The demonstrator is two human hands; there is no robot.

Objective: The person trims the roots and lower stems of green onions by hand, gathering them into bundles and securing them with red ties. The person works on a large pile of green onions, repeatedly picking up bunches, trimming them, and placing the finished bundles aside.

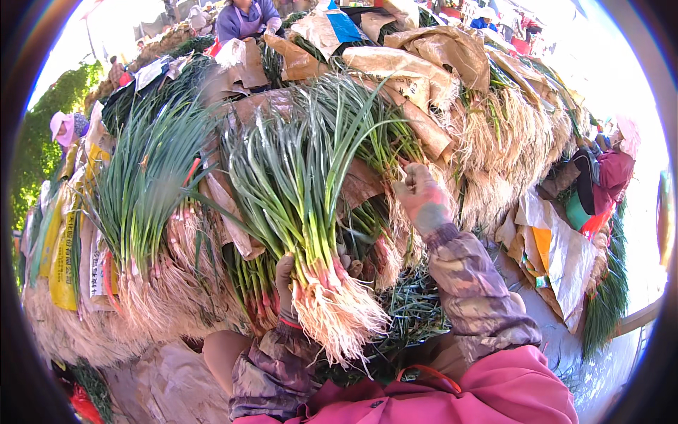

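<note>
A thick bunch of green onions (304, 206) stands before me, leaves up and long pale roots hanging down. My left hand (285, 281), in a brown glove, is shut on its lower stems; most of the fingers are hidden behind the stems. To the right, my right hand (424, 199) reaches up to a heap of more green onions (389, 140). Its fingers are curled beside the stem bases there, and I cannot tell if a stalk is between them. Below that hand, more red-based stems (384, 246) lie in shadow.
Another large bunch (145, 196) leans at the left on rooted piles. Woven sacks (402, 69) cover the heap behind. Leaf scraps (416, 302) lie between my knees. A white sack (561, 254) lies at the right. Other people sit around the heap, one at the back (246, 21).
</note>
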